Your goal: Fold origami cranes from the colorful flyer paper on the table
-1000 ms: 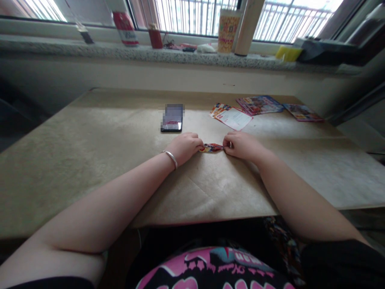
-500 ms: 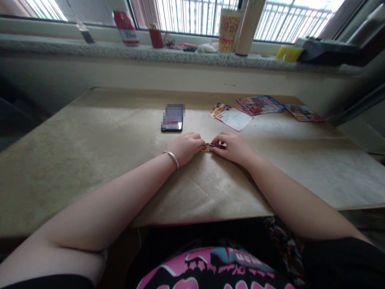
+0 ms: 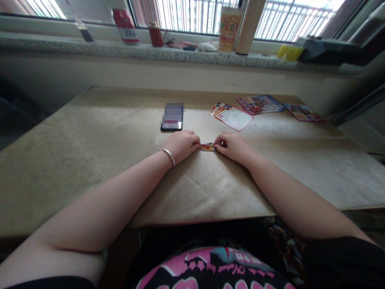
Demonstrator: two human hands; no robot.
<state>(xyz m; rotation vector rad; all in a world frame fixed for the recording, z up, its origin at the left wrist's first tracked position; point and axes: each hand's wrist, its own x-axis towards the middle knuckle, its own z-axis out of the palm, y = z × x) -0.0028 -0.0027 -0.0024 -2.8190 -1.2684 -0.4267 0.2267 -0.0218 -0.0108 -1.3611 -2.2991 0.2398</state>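
In the middle of the tabletop (image 3: 99, 160), the left hand (image 3: 182, 145) pinches one end of a small printed strip (image 3: 207, 147) and the right hand (image 3: 233, 145) grips the other, the strip showing between them. Compared with a second ago, the right hand sits closer to the left and less of the strip shows, which suggests it is being folded or gathered shorter. Beyond lie a dark phone (image 3: 173, 124) and, to its right, fanned cards (image 3: 234, 117).
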